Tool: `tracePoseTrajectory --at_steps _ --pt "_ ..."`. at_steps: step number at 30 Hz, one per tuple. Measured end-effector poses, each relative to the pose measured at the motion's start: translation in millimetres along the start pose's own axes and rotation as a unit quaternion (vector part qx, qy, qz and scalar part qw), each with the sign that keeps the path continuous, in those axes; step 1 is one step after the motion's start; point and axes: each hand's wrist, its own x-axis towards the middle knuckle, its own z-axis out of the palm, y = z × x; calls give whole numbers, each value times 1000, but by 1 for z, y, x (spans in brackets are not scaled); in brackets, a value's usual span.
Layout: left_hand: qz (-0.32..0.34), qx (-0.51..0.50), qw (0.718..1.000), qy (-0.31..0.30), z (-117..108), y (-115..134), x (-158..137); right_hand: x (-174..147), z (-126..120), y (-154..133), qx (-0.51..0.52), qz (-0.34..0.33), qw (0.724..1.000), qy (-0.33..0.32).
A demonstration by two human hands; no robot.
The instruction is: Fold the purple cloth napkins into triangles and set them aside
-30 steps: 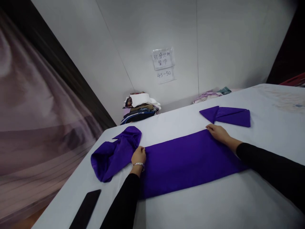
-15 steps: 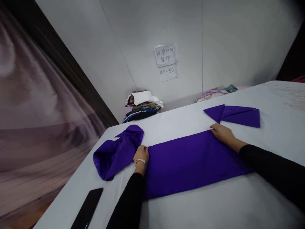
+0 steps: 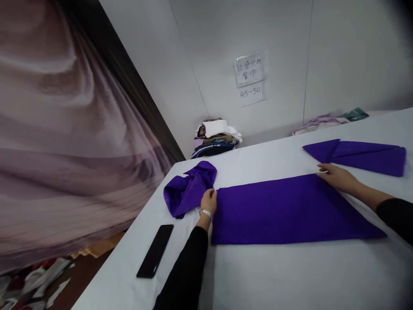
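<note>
A purple cloth napkin point(image 3: 274, 211) lies flat on the table, folded into a wide band with a slanted right end. My left hand point(image 3: 208, 201), wearing a bracelet, pinches its upper left corner. At the upper right corner is my right hand point(image 3: 338, 177), thumb and fingers a little apart, the fingertips close to the cloth edge. Left of my left hand sits a crumpled purple napkin point(image 3: 190, 189). Beyond my right hand lies another purple napkin point(image 3: 371, 157), folded narrow with a pointed left end.
A black phone point(image 3: 155, 251) rests on the white tabletop point(image 3: 274, 275) near its left edge. Against the wall stand a stack of folded clothes point(image 3: 216, 140) and a low fabric pile point(image 3: 325, 122). Paper signs point(image 3: 250, 77) hang above. A pinkish curtain point(image 3: 74, 142) drapes along the left.
The view has turned left, so everything appears further right. My right hand's fingers have loosened at the napkin's corner, while my left hand stays at the opposite corner.
</note>
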Motion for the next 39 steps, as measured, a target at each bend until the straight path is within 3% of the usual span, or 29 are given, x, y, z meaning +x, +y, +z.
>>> tracePoseTrajectory --at_steps 3,6,8,10,15,23,31,39 --pt "82 -14 996 -24 6 17 -52 -43 2 -42 44 -91 993 -64" --pt "205 -1 976 -76 17 41 -93 -97 9 -100 90 -213 962 -146" --pt "210 31 974 -80 18 52 -102 -125 12 -130 89 -253 946 -183" --pt "164 79 981 -63 11 52 -95 -141 10 -145 83 -268 938 -204" --pt "22 137 990 -13 -11 26 -58 -152 6 -131 66 -240 949 -191" --pt "-86 161 983 -17 -3 15 -37 -159 19 -112 11 -236 961 -143" --pt "-84 186 979 -24 -2 12 -33 -158 24 -109 -7 -240 957 -164" --pt "-26 217 976 -10 4 8 -35 -158 19 -112 -25 -231 955 -185"
